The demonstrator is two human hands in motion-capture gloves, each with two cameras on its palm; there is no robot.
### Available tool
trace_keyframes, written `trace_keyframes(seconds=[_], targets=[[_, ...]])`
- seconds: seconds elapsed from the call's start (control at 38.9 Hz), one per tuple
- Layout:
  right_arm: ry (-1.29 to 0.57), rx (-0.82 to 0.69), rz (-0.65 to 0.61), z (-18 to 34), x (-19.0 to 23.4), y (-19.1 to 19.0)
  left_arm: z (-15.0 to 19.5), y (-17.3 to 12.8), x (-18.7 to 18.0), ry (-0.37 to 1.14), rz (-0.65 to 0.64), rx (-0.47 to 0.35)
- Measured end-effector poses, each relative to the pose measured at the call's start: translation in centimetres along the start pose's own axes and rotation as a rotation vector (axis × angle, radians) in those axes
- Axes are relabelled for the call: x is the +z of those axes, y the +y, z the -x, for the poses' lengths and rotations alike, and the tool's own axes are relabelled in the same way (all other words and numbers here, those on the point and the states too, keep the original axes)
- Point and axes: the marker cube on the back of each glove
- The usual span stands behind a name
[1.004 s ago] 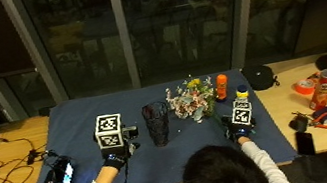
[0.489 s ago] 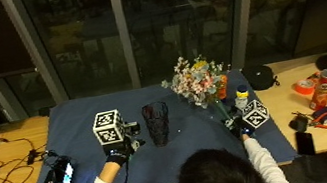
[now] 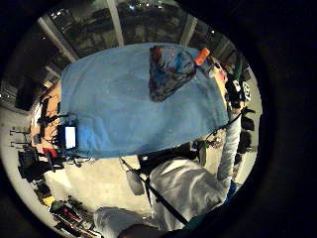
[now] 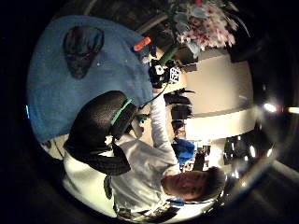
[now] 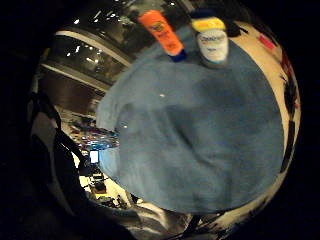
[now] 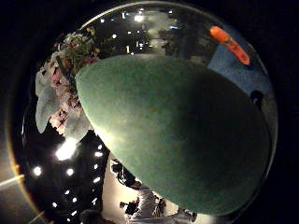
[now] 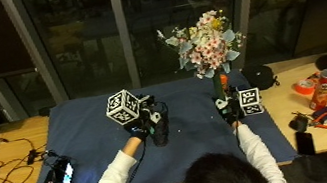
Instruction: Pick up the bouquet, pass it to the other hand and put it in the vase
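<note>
Outside view shows the bouquet (image 7: 206, 48) held upright above the blue cloth (image 7: 90, 135), its green stem gripped by the right hand (image 7: 229, 110), with the pink and white blooms high over the table (image 7: 3, 180). The dark vase (image 7: 159, 122) stands on the cloth just beside the left hand (image 7: 137, 126), which is raised close to it; whether that hand touches the vase, or how its fingers lie, I cannot tell. The two hands are well apart.

Right thumb side palm view alone shows the stem (image 6: 177, 135) filling the picture close against the palm, with the blooms (image 6: 60, 88) beyond. Right little finger side palm view shows an orange bottle (image 5: 162, 32) and a yellow-capped bottle (image 5: 212, 40) lying on the cloth. Left little finger side palm view shows the vase (image 3: 166, 72) from above and a phone (image 3: 69, 136) at the cloth's edge.
</note>
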Motion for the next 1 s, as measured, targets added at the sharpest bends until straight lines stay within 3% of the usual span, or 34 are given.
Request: trace_keyframes(seconds=[0.23, 0.41, 0.51, 0.62, 0.64, 0.75, 0.8, 0.9, 1.0], targets=[[-0.187, -0.149, 0.016, 5.0, 2.8, 0.7, -5.6, -3.7, 1.0, 0.418, -0.187, -0.002], [-0.287, -0.242, 0.026, 9.8, 4.7, 2.5, -9.9, -7.1, 5.1, 0.688, -0.086, -0.052], [-0.278, -0.28, 0.025, 10.7, 5.5, 3.1, -11.9, -8.5, 6.8, 0.74, -0.061, -0.07], [-0.289, -0.541, -0.017, 11.0, 6.5, 2.6, -13.9, -9.6, 8.2, 0.811, -0.034, -0.071], [-0.292, -0.547, -0.019, 11.0, 6.7, 2.8, -14.5, -9.8, 8.6, 0.843, -0.019, -0.071], [-0.299, -0.339, 0.007, 11.2, 7.5, 4.8, -16.5, -10.1, 10.3, 0.934, 0.026, -0.077], [-0.306, -0.368, 0.006, 11.3, 7.9, 5.3, -17.2, -10.1, 10.8, 0.938, -0.011, -0.083], [-0.302, -0.571, -0.036, 11.4, 8.1, 5.3, -17.7, -10.3, 10.8, 0.925, -0.149, -0.085], [-0.289, -0.408, -0.02, 10.8, 8.2, 6.1, -17.7, -10.4, 10.7, 0.897, -0.253, -0.078]])
